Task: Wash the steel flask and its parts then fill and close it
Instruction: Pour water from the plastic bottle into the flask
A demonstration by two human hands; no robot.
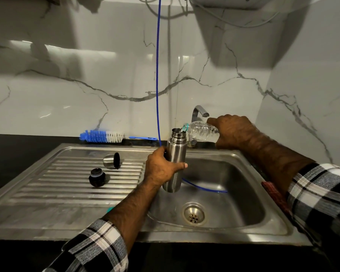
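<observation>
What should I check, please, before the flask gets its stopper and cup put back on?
1. Steel flask held upright over the sink by the left hand: ok.
2. Plastic bottle, tipped by the right hand, has its mouth at the flask's opening: ok.
3. Water level inside the flask: cannot tell.
4. Black stopper on the drainboard, within reach: ok.
5. Steel cup lying on its side nearby: ok.

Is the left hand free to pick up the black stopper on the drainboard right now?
Probably not yet: the left hand grips the flask under the pouring bottle. The stopper lies unobstructed.
</observation>
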